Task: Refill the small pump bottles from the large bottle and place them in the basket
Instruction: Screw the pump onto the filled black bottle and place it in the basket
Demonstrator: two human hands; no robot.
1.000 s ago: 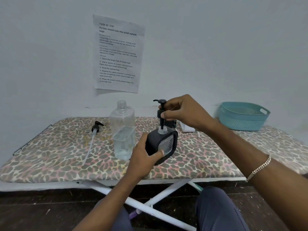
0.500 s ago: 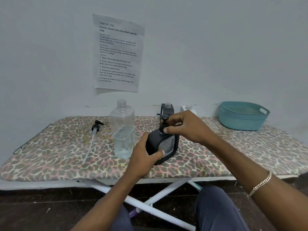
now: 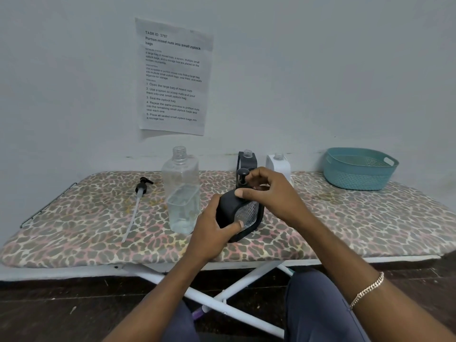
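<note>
1. Right hand (image 3: 269,193): fingers (image 3: 257,175) bunched and clamped round the black pump head (image 3: 243,174). The thumb tip lies on the shoulder of the bottle below. A gold chain bracelet (image 3: 367,290) is on the wrist.

2. Left hand (image 3: 211,234): fingers wrapped behind the bottle body and the thumb pressed across its lower front, gripping it.

3. Small black pump bottle with a clear ribbed front panel (image 3: 243,214): held between both hands and tilted, near the front middle of the surface. Whether its base touches the surface cannot be told.

4. Large clear plastic bottle (image 3: 182,193): upright just left of the left hand. Its neck is open and clear liquid fills the lower part.

5. Second small black bottle (image 3: 248,160): upright behind the right hand, neck open.

6. Small white bottle (image 3: 278,165): upright just beside item 5, on its right, neck open.

7. Loose black pump with a long pale dip tube (image 3: 140,193): lies flat, left of the large bottle and apart from it.

8. Teal plastic basket with perforated walls (image 3: 357,176): stands at the far right rear, well apart from both hands.

9. Surface (image 3: 345,218): a leopard-print padded board on white crossed legs (image 3: 222,298).

10. Printed paper sheet (image 3: 174,77): fixed to the pale wall above the bottles.
</note>
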